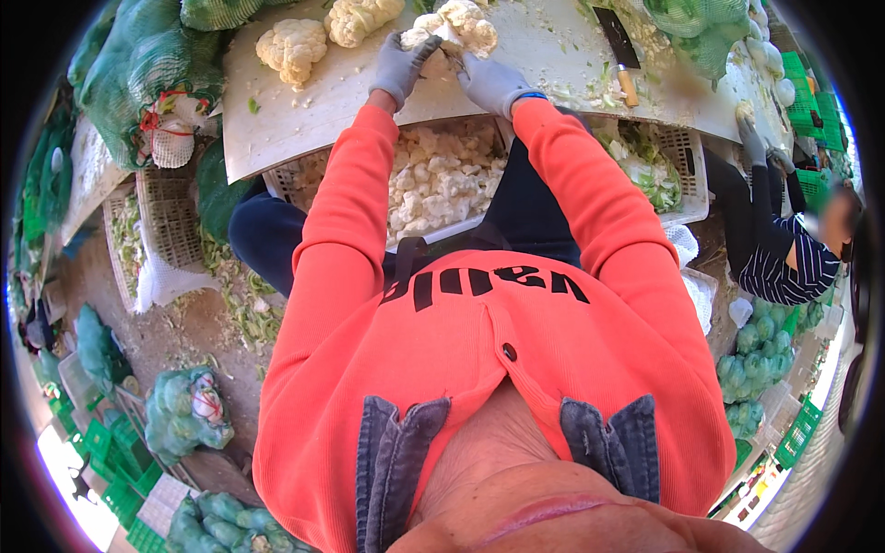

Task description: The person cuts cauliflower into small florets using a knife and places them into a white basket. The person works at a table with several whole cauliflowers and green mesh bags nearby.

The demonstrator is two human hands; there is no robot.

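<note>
My gloved left hand (pixel 404 66) and my gloved right hand (pixel 492 81) hold a cauliflower head (pixel 460 31) between them over the white tabletop (pixel 304 128). Something thin, possibly a small blade, shows by the right fingers, but I cannot tell what it is. Two whole cauliflower heads (pixel 291 50) lie on the table to the left of my hands. A cleaver with a wooden handle (pixel 620 55) rests on the table at the right, touched by neither hand. Below the table edge, between my legs, stands a crate heaped with cauliflower florets (pixel 442 180).
Green mesh sacks (pixel 138 76) are stacked at the left; another sack (pixel 698 31) sits at the table's back right. A crate of leaf trimmings (pixel 650 169) stands beside my right leg. A co-worker (pixel 781 249) sits at the far right. Trimmings litter the floor (pixel 235 311).
</note>
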